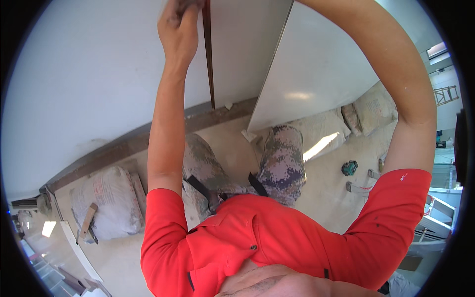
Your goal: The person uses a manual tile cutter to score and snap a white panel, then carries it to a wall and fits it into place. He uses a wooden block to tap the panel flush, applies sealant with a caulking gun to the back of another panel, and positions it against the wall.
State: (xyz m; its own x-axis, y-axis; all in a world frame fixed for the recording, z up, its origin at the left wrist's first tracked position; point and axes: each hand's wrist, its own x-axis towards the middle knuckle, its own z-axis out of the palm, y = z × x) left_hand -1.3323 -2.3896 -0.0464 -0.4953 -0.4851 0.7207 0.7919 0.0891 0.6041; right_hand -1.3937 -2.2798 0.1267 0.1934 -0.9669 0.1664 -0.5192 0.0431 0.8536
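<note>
My left hand (179,24) is raised at the top edge, beside a narrow dark vertical strip (209,64) at the edge of a large white wall panel (99,74). Its fingers are blurred and partly cut off, so I cannot tell whether they hold anything. My right arm arches up past the top edge, and that hand is out of the picture. Beneath that arm a glossy white panel (311,64) stands at an angle, its lower corner near the floor by my knees. What supports its upper part is hidden.
A filled bag (111,205) lies at left with a wooden-handled tool (88,220) on it. More filled bags (373,109) lie along the wall at right. A green device (349,168) stands on the floor. A ladder (435,218) is at far right.
</note>
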